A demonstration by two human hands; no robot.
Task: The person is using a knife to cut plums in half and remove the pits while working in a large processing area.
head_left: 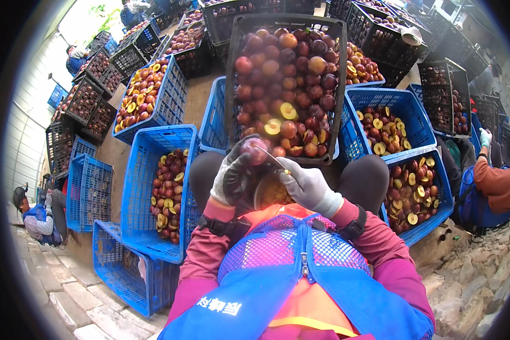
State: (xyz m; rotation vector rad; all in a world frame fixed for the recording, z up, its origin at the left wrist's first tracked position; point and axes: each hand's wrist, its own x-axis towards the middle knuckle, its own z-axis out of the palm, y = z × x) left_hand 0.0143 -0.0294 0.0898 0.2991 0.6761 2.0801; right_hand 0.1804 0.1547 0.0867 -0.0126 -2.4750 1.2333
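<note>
A whole-looking plum (254, 151) sits in my left hand (230, 174), whose dark-palmed glove is closed round it. My right hand (309, 187), in a pale glove, grips a knife (274, 160) with a thin blade that reaches to the plum's right side. Just beyond both hands a black crate (230, 73) holds many plums, mostly whole. Two cut plum halves (280, 118) with yellow flesh lie on top of them. Below my hands, between my knees, is a round container (260, 195) of small yellowish-brown pieces, partly hidden by my hands.
Blue crates with cut plums stand on my left (131, 187) and right (445, 192), close to my knees. An upper-left blue crate (178, 99) is heaped with halves. Stacked black crates (209, 22) of plums line the back. Other people (496, 181) sit at both sides.
</note>
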